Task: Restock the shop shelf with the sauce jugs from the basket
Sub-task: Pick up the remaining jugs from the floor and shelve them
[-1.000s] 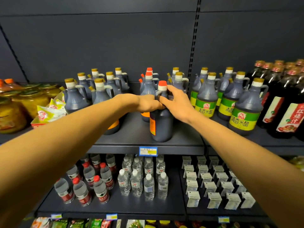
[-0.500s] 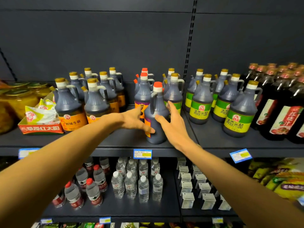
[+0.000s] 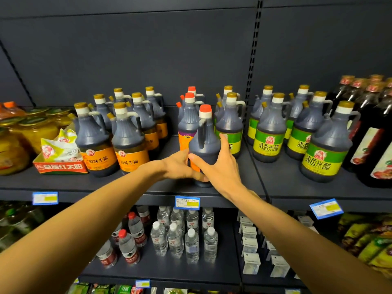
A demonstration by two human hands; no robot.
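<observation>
A dark sauce jug (image 3: 205, 143) with a red cap and an orange label stands at the front of the upper shelf (image 3: 148, 188), its handle facing me. My left hand (image 3: 180, 166) holds its lower left side. My right hand (image 3: 220, 166) cups its right side, thumb across the front and fingers reaching up the body. Two more red-capped jugs (image 3: 187, 122) stand in a row right behind it. The basket is out of view.
Gold-capped jugs with orange labels (image 3: 127, 143) stand to the left, green-labelled ones (image 3: 269, 134) to the right, then tall dark bottles (image 3: 373, 132). A red carton (image 3: 60, 164) and yellow jars (image 3: 31, 130) sit far left. Water bottles (image 3: 180, 236) fill the shelf below.
Both hands slid from the jug's neck down to its body. The jug has turned so its handle faces me, and my view has pulled back a little.
</observation>
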